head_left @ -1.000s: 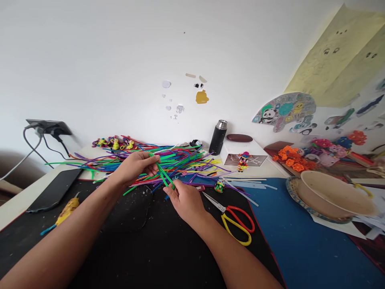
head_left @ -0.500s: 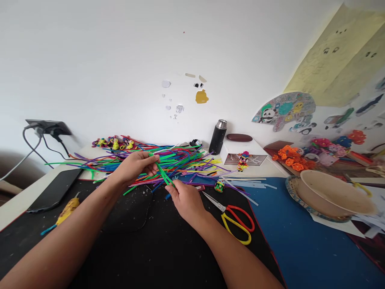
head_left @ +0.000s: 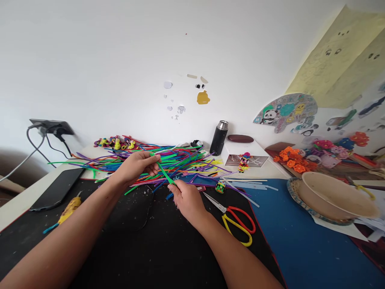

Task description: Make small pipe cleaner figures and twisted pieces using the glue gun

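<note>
Green pipe cleaners [head_left: 165,172] stretch at a slant between my two hands, above the near edge of a loose heap of many-coloured pipe cleaners [head_left: 177,158]. My left hand [head_left: 141,164] pinches their upper end between thumb and fingers. Lower and to the right, my right hand [head_left: 186,198] is closed around the other end, which its fingers partly hide. The strands lie close together near my right hand. Scissors [head_left: 230,216] with one red and one yellow handle rest on the black mat [head_left: 138,249], just right of my right hand.
A black phone [head_left: 57,188] and a yellow crafted piece [head_left: 69,210] lie on the left. Behind the heap stand a black thermos [head_left: 219,138], a white box [head_left: 245,152] and small figures [head_left: 116,142]. At right, a beige bowl [head_left: 337,196] sits on the blue mat [head_left: 279,228].
The green strands between my hands have drawn closer together, with less gap near my right hand. Both hands keep almost the same place; the view has shifted slightly.
</note>
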`<state>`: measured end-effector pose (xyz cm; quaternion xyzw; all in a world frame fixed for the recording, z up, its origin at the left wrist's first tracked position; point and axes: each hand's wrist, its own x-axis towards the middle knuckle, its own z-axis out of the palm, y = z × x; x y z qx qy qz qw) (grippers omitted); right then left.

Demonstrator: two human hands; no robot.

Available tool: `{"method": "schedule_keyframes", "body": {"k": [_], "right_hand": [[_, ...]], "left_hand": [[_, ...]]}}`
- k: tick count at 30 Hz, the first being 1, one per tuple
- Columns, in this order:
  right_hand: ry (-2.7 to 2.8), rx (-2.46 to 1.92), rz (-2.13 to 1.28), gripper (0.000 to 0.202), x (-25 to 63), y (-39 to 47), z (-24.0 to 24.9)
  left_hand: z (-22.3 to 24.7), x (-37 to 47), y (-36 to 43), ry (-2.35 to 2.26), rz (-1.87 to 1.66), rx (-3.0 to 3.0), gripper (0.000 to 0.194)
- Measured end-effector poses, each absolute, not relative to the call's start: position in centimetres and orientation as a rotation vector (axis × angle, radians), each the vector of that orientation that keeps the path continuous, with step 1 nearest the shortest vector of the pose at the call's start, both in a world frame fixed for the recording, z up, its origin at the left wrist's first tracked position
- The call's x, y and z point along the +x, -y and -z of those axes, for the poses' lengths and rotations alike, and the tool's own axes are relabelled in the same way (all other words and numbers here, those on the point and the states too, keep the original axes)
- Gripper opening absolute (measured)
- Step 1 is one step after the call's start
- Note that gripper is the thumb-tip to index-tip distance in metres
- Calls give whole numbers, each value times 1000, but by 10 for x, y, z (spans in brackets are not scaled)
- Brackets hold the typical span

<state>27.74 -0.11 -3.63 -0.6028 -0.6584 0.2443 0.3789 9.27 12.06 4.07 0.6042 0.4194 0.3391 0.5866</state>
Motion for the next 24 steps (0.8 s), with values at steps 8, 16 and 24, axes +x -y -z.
{"method": "schedule_keyframes", "body": {"k": [8,16,24], "right_hand": [[1655,-1490,-775,41,278,3,31],[1617,-1478,-871,41,278,1,34],[1506,-1423,-963,36,279,-1,32]], "left_hand": [[-39,92,-121,-966,-799,1391,47],[-37,92,-123,-892,-844,1315,53],[-38,91,-123,-898,-862,1327,45]]}}
